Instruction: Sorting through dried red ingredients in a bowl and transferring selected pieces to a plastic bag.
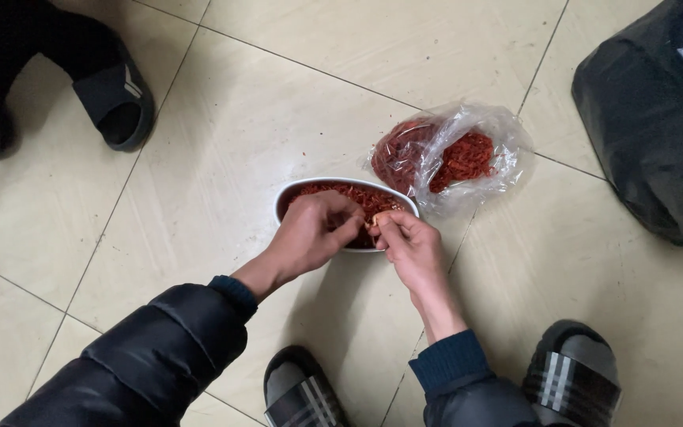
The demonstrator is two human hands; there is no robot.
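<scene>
While you crouch over the pale tiled floor [199, 158], the biggest thing around you is the black plastic sack [658, 119] slumped at the far right, well apart from your hands. Across from it, top left, another person's foot in a black slipper [116, 103] rests on the tiles. Down at the bottom edge your own 2 striped slippers [571, 379] frame the scene, and your dark puffy sleeves [144, 356] reach in from below.

Next in size, the clear plastic bag [456, 154] of red dried chillies lies open on the floor, just beside and touching the far right end of the bowl. That white oval bowl [294, 194] sits right in front of you, between your feet and the bag, filled with more of the red chillies [365, 196].

Now your hands: your left hand [310, 233] hovers over the near side of the bowl, fingers curled in and pinched together at the tips. Your right hand [409, 245] meets it over the bowl's near rim, thumb and fingers closed on a small pale bit [374, 224]. Both sets of fingertips nearly touch around that piece; what exactly it is, you can't tell at this size.
</scene>
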